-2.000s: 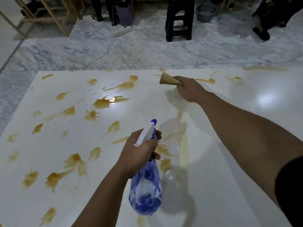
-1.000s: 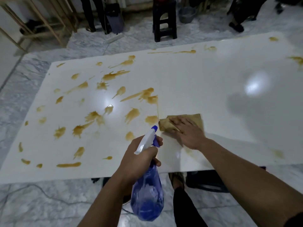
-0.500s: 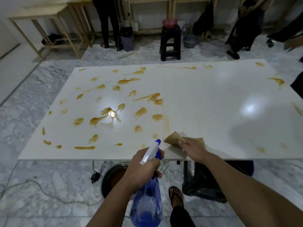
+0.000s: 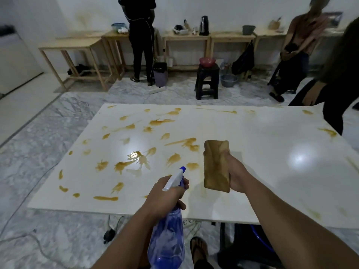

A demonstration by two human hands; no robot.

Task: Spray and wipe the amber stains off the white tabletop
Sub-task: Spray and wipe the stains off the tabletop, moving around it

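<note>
- Currently the left hand [image 4: 167, 197] grips the translucent blue plastic spray bottle [image 4: 168, 237] by its neck, white nozzle aimed forward and left.
- The right hand [image 4: 236, 176] holds a folded, amber-soaked cloth [image 4: 216, 165] lifted off the glossy white tabletop [image 4: 262, 152], its long axis running away from the person.
- Most amber stains [image 4: 136, 162] lie ahead and left of both hands, nearer the left hand.
- Judging by that, spraying leftward likely comes first, before the cloth crosses over.

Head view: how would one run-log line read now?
left hand: grips spray bottle | right hand: holds cloth raised | amber stains: remain
</note>
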